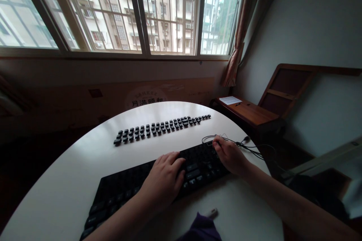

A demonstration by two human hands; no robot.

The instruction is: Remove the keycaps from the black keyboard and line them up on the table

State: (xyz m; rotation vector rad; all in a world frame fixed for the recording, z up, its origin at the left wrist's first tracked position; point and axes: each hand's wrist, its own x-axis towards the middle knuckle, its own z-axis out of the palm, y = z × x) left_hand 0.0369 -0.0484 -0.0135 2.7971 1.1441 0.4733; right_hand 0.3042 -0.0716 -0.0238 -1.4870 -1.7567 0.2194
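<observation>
A black keyboard [124, 180] lies at a slant across the white round table [85, 165]. Its upper rows look bare of keycaps, though the dark surface is hard to read. Over its middle rests my left hand [164, 179], fingers stretched out and lying on the keys. My right hand [232, 156] is closed in a pinch at the keyboard's far right end. A thin pale wire shows just above those fingertips; what they hold is too small to make out. Beyond the keyboard, loose black keycaps [154, 130] stand in slanting rows.
A black cable [254, 153] lies coiled at the table's right edge. Near the front are a purple cloth [200, 229] and a small grey object [213, 212] beside it. To the right stands a wooden bench [254, 115] with a paper sheet [230, 100]. A barred window is behind.
</observation>
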